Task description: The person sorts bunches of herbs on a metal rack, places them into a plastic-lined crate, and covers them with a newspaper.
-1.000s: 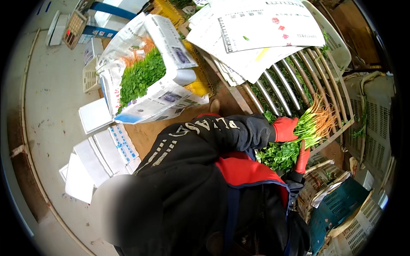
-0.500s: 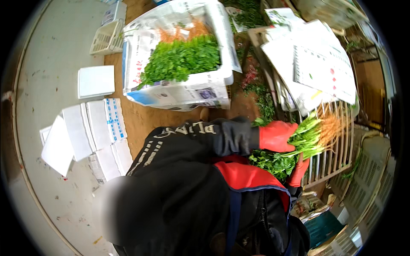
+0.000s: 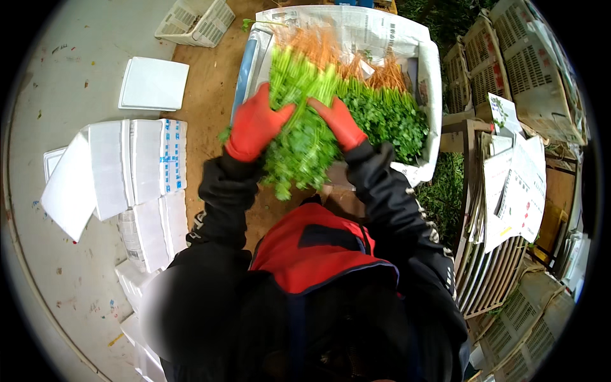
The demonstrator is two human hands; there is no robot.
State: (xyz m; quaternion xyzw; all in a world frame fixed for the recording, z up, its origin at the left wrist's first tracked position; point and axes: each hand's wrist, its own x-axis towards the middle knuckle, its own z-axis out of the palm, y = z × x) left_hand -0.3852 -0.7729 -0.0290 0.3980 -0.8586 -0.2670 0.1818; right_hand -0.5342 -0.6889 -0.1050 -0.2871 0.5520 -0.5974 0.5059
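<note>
My left hand (image 3: 254, 127) and my right hand (image 3: 340, 124), both in red gloves, grip opposite sides of a bunch of leafy greens (image 3: 299, 146) with pale green stalks and orange roots at its top. The bunch is slightly blurred and lies over the left part of a newspaper-lined box (image 3: 318, 14). To the right in that box, more greens (image 3: 388, 121) are packed in a row, leaves toward me and roots away from me.
A slatted metal rack (image 3: 490, 286) with paper sheets (image 3: 515, 178) on it stands at the right, near stacked plastic crates (image 3: 515, 63). At the left are white foam lids (image 3: 153, 83), white stacked blocks (image 3: 146, 165) and a small white basket (image 3: 194, 25).
I have turned from the rack at the right to face the box. My hands have carried the bunch from over the rack to over the left part of the box.
</note>
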